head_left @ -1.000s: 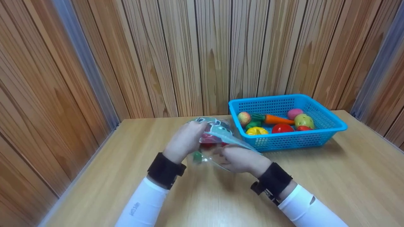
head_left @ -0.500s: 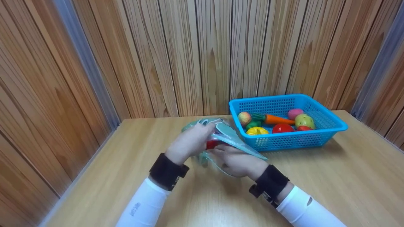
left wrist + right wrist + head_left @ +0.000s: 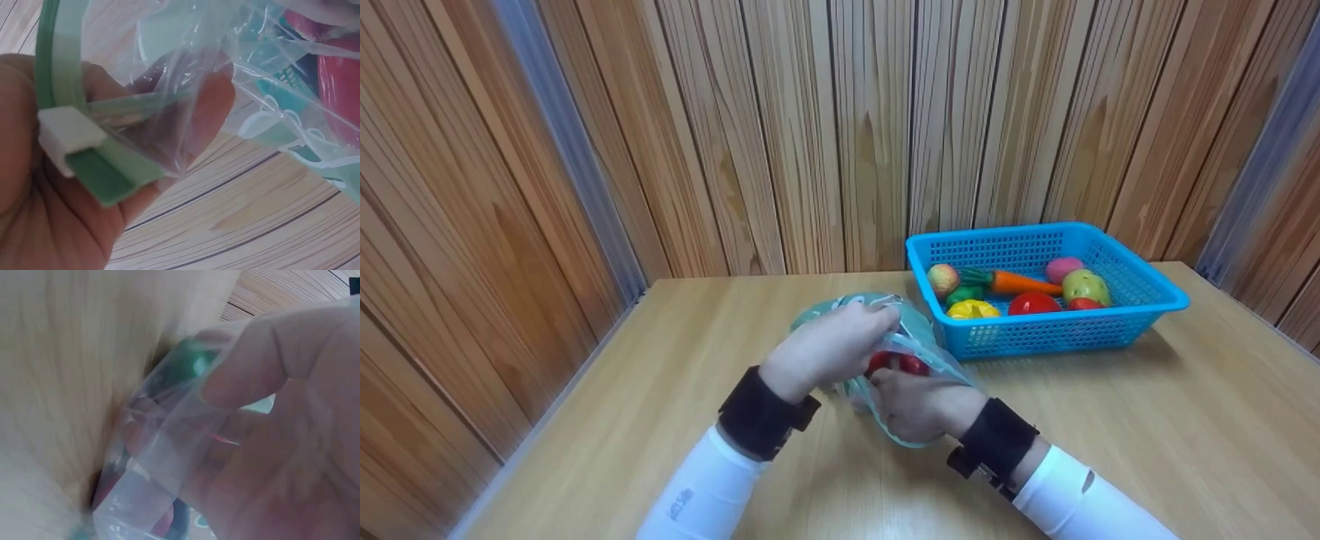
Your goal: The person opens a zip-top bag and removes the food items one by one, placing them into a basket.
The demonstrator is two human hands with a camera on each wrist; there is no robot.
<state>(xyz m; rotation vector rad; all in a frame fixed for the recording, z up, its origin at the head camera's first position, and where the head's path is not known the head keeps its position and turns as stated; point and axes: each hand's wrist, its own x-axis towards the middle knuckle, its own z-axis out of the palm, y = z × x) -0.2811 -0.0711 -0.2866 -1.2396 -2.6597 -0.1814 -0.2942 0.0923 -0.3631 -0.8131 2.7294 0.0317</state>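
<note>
Clear, green-printed slider zip bag over mid-bench, mouth spread toward 5 o'clock. Glossy red item just inside the mouth, partly hidden. Green item also shows through plastic, right wrist view. Left hand at bag's 10 o'clock, gripping the bag by its rim; white slider and green zip strip show in front of its palm. Right hand at 5 o'clock, in the bag mouth, fingers by the red item; can't make out whether it grips anything. Blue basket at bag's 2 o'clock: peach-coloured fruit at its 9, lobed yellow vegetable at 8, carrot mid-basket, red piece at 6, speckled green fruit at 3, pink piece at 1. Wood-panelled wall at 12.
</note>
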